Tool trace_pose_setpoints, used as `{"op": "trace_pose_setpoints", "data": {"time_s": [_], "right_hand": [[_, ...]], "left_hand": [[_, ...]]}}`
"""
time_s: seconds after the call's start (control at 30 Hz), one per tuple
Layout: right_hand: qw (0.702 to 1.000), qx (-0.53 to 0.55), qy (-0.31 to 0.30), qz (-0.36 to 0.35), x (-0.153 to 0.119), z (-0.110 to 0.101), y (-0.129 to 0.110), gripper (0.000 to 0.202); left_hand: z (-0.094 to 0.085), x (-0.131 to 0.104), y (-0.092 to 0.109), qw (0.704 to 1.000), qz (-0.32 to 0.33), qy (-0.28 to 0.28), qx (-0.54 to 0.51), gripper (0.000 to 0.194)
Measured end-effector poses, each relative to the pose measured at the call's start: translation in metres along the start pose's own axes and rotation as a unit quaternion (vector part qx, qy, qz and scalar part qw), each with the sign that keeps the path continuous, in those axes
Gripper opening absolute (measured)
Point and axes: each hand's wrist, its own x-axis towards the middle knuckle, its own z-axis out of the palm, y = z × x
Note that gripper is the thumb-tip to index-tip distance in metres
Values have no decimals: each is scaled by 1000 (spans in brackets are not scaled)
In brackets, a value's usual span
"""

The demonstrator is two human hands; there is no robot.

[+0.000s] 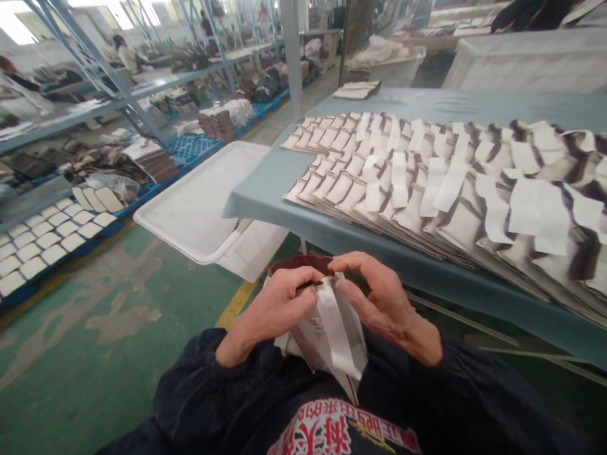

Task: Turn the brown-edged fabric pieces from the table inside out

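A soft, cream-coloured fabric piece (308, 336) hangs folded between the left hand (277, 306) and right hand (382, 294), its dark brown upper edge (298, 261) curving round; a flat white strip (336, 332) (slightly slanted) runs down towards a drooping lower corner.

White glare blows out the windows (16, 25) beyond the table's (258, 183) far left corner, and the background there is hazy and blurred; shade gathers beneath its near edge, while my left hand (277, 300) and right hand (382, 300) look evenly lit, slightly soft
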Motion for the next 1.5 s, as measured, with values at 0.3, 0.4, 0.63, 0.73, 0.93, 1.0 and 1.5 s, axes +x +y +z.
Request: {"op": "trace_pose_setpoints", "data": {"time_s": [0.3, 0.4, 0.63, 0.73, 0.93, 1.0, 1.5], "right_hand": [[968, -133, -173, -126, 38, -24, -22, 24], [955, -161, -232, -89, 38, -27, -26, 23], [952, -173, -232, -96, 37, -23, -29, 23], [960, -127, -240, -75, 35, -22, -24, 24], [952, 46, -298, 49, 35, -23, -20, 19], [943, 103, -299, 99, 33, -21, -20, 19], [868, 326, -237, 289, 13, -8, -16, 22]], "left_hand": [[-20, -17, 30, 999, -8, -31, 29, 17], [-16, -18, 30, 999, -17, -27, 15, 12], [-8, -18, 29, 999, 2, 3, 49, 16], [-7, -20, 27, 997, 7, 22, 79, 17], [-7, -23, 25, 997, 16, 35, 66, 13], [-7, -22, 26, 996, 20, 37, 76, 13], [22, -20, -3, 947, 239, 109, 188, 19]]}}
